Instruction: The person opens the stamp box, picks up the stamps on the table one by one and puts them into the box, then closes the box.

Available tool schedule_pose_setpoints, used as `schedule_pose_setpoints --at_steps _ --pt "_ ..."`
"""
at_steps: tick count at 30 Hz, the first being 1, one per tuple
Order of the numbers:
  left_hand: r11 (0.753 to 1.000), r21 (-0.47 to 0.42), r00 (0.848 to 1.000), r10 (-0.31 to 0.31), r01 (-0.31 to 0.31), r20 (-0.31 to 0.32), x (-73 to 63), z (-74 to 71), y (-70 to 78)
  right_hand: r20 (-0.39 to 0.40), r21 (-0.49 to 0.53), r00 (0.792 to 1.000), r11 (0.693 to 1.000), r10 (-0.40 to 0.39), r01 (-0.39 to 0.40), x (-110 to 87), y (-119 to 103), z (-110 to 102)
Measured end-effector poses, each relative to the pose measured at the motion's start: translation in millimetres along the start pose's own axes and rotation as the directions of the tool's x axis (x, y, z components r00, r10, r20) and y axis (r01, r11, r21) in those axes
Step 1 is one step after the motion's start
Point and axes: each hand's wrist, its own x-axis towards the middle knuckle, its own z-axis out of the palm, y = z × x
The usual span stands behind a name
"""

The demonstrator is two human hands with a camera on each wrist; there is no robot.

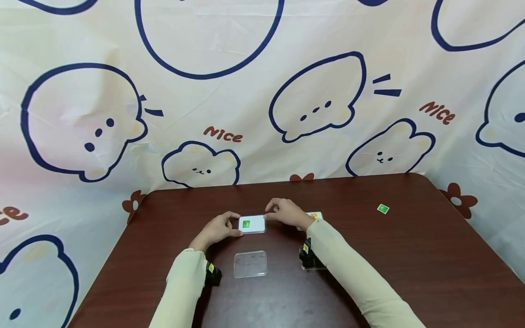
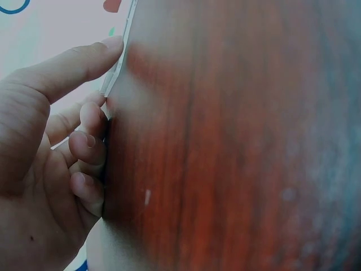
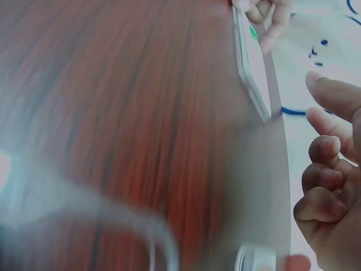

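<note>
A flat clear plastic case [image 1: 257, 224] with white inside and a small green square [image 1: 246, 224] at its left half lies on the table. My left hand [image 1: 217, 231] grips its left end; in the left wrist view the thumb [image 2: 90, 62] presses on the case edge while the other fingers curl low beside the tabletop. My right hand [image 1: 289, 213] hovers by the case's right end. In the right wrist view a gap separates these fingers from the case [image 3: 251, 68], with thumb and forefinger apart and the others loosely curled. Nothing is held there.
Closer to me lies a clear shallow plastic tray [image 1: 250, 264]. Another clear tray [image 1: 313, 268] is partly covered by the right wrist. Behind that wrist shows a case with an orange picture [image 1: 315, 215]. A small green tile [image 1: 383, 208] lies far right on the brown table [image 1: 410, 255].
</note>
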Motion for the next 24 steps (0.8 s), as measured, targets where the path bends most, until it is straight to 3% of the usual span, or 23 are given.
schedule_pose_setpoints --at_steps 6,15,24 --pt "1.000 -0.001 1.000 0.010 -0.010 0.001 -0.2 0.7 -1.4 -0.023 0.060 1.000 0.998 0.015 -0.013 -10.9 20.9 -25.1" --pt "1.000 0.004 1.000 0.009 -0.009 -0.005 1.3 1.3 -2.6 -0.093 0.081 0.992 0.994 0.087 -0.080 -27.6 47.4 -70.0" --pt "1.000 0.009 1.000 -0.001 0.001 -0.003 0.8 0.9 -0.8 -0.105 0.093 0.987 0.989 0.123 -0.113 -49.5 70.8 -101.0"
